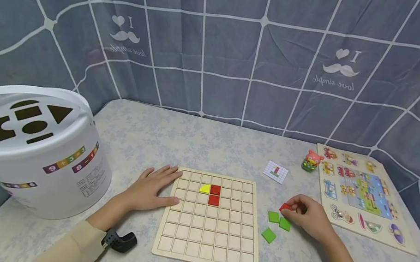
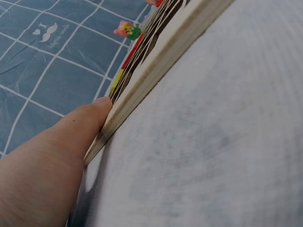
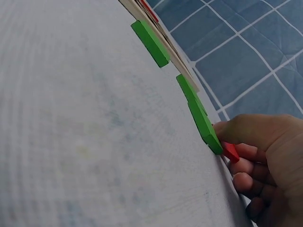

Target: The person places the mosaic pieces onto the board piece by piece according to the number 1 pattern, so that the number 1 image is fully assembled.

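My left hand point(image 1: 153, 189) lies with straight fingers at the left edge of a wooden grid board point(image 1: 205, 261), the thumb touching its rim. Two red square tiles point(image 1: 213, 200) sit one above the other in the board's upper cells, with a yellow quarter-round tile point(image 1: 205, 189) beside the upper one. To the right of the board, my right hand point(image 1: 308, 216) pinches a red tile point(image 3: 230, 152) between thumb and fingers. Close by it lie three green square tiles point(image 1: 269, 235); in the right wrist view the red tile is partly hidden behind one.
A small pattern card point(image 1: 276, 172) lies behind the green tiles. A pink and green figurine point(image 1: 311, 161) stands near a wooden picture puzzle point(image 1: 372, 192) at the right. On the left is a large white bucket point(image 1: 59, 174) with shaped holes in its lid.
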The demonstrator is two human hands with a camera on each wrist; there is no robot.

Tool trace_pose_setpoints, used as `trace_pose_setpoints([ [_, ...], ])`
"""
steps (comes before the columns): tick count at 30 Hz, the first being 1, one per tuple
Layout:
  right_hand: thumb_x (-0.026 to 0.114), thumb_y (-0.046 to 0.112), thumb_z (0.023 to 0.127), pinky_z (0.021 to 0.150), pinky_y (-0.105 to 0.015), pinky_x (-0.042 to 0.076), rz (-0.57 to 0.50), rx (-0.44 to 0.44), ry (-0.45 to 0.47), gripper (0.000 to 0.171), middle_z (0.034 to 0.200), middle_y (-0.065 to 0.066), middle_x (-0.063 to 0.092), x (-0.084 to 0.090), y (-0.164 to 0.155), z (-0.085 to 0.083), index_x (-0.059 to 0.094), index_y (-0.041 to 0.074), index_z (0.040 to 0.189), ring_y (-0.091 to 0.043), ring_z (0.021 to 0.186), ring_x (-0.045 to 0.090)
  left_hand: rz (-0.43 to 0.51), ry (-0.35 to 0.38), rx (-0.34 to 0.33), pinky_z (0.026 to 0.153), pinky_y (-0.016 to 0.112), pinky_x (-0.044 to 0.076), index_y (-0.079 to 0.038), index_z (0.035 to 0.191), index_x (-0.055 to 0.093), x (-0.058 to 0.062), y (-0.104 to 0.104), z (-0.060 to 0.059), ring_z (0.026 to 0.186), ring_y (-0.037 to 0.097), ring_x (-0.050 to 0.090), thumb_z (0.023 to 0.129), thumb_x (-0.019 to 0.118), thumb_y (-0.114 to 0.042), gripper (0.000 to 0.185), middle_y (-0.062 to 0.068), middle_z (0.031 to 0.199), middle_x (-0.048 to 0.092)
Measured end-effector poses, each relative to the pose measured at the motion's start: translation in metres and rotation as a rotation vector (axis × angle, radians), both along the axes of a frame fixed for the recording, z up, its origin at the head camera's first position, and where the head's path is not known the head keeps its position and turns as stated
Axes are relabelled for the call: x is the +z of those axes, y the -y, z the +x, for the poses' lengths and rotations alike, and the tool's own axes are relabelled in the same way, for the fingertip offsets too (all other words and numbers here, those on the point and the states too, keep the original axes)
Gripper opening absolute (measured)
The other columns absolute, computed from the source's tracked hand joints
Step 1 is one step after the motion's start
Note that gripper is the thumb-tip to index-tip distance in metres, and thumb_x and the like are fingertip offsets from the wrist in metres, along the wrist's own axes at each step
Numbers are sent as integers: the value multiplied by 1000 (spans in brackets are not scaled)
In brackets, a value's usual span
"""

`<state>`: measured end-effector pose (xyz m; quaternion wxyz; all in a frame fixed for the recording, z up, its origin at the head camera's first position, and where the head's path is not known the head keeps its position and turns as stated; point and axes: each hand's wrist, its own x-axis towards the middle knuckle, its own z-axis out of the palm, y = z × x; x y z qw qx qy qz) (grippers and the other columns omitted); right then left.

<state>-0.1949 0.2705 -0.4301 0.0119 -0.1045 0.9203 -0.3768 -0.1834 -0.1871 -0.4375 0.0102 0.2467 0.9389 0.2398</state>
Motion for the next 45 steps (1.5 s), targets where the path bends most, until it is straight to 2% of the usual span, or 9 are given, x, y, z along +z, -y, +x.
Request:
trace_pose_setpoints([
  [13, 72, 15, 90, 53, -25, 39, -112, 22, 6, 17, 77, -5, 55, -2, 1, 1, 66, 2, 99, -13, 62, 46, -6, -1, 8, 113, 60, 8, -15, 153, 36, 1, 0, 0, 146, 29, 19, 89, 62, -55, 80, 8, 158, 29],
  [19, 70, 14, 92, 50, -24, 41, -172, 31, 23, 19, 77, -5, 58, -2, 1, 1, 65, -2, 102, -11, 58, 46, -8, -4, 3, 112, 60, 8, -15, 153, 36, 2, 1, -1, 147, 29, 19, 89, 62, -55, 80, 8, 158, 29],
  [27, 70, 16, 92, 49, -24, 44, -197, 3, 44, 20, 78, -5, 59, 0, 2, 1, 65, -2, 101, -10, 59, 49, -1, -3, -2, 112, 61, 8, -14, 153, 36, 3, 0, 0, 147, 30, 19, 89, 62, -54, 80, 9, 158, 29],
  [37, 70, 16, 92, 53, -24, 44, -218, -2, 42, 20, 80, -7, 64, 4, 5, 0, 65, -2, 99, -12, 63, 54, -1, 6, -1, 112, 61, 8, -14, 153, 36, 2, 0, 0, 146, 30, 19, 89, 62, -54, 80, 9, 158, 28],
  [45, 70, 14, 92, 61, -24, 48, -236, 39, 71, 22, 83, -10, 66, 12, 13, -2, 65, -4, 101, -13, 67, 59, 2, 10, 2, 112, 61, 7, -14, 153, 35, 1, -1, 0, 147, 30, 18, 89, 62, -55, 80, 8, 158, 28],
])
